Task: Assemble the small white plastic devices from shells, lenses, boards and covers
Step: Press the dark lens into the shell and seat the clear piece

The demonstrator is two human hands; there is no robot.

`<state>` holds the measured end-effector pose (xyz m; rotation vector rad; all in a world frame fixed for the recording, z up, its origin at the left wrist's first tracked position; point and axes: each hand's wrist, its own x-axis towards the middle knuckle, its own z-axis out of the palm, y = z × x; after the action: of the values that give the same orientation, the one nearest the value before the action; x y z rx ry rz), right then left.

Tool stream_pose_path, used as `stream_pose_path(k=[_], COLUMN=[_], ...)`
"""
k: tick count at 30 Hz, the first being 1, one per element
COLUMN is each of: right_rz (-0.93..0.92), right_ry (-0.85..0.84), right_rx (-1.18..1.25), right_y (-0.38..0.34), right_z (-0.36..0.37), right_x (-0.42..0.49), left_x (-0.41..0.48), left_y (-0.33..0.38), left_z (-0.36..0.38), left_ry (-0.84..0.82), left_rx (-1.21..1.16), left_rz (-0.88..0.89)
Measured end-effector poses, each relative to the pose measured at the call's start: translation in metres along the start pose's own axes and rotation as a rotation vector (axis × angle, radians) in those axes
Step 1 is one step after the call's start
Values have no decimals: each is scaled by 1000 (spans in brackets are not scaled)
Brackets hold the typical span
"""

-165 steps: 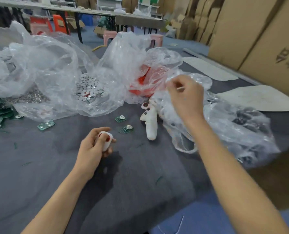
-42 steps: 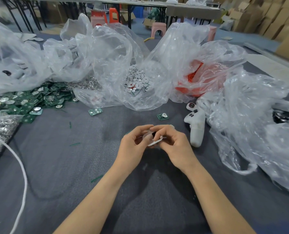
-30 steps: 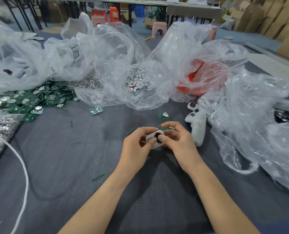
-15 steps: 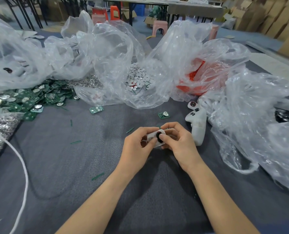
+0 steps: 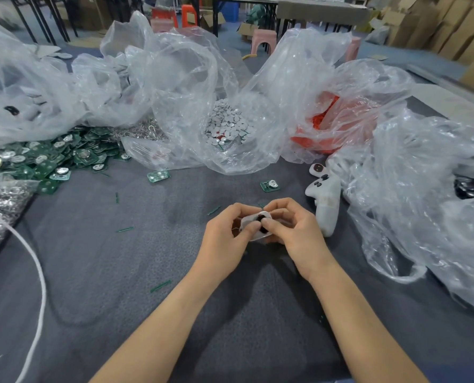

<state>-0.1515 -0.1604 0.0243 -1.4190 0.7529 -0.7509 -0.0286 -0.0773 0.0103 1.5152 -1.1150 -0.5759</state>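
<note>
A small white shell [image 5: 249,221] is held just above the grey counter [image 5: 119,272], between both hands. Its left side is gripped by the curled fingers of the left hand [image 5: 224,236] and its right side by those of the right hand [image 5: 296,233]. Both thumbs are pressed on a dark round piece [image 5: 259,217] set in its top face. White devices [image 5: 325,205] are laid on the counter just right of the shell. Beyond the shell a single green board [image 5: 269,185] is seen, and further beyond it a clear bag of small white discs [image 5: 227,125]. A heap of green boards [image 5: 50,158] is spread far to the shell's left.
</note>
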Motion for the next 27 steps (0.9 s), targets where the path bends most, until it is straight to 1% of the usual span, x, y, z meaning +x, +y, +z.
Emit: stream_pose_path(k=[3, 5, 8, 12, 16, 23, 27], right_rz=[37, 49, 60, 83, 70, 46, -10], right_ry=[-34, -86, -148, -146, -102, -66, -54], right_rx=[142, 200, 192, 215, 163, 89, -59], right_y=[0, 2, 2, 2, 2, -1, 0], right_z=[-3, -5, -4, -5, -4, -2, -1], right_x=[2, 2, 2, 3, 2, 0, 0], left_x=[1, 0, -1, -2, -3, -3, -2], left_y=[1, 2, 4, 4, 5, 6, 6], left_z=[-2, 0, 1, 2, 2, 1, 0], left_ry=[-38, -40, -12, 8, 18, 18, 18], left_rx=[-30, -78, -105, -61, 6, 47, 92], left_rz=[21, -1, -19, 20, 73, 69, 90])
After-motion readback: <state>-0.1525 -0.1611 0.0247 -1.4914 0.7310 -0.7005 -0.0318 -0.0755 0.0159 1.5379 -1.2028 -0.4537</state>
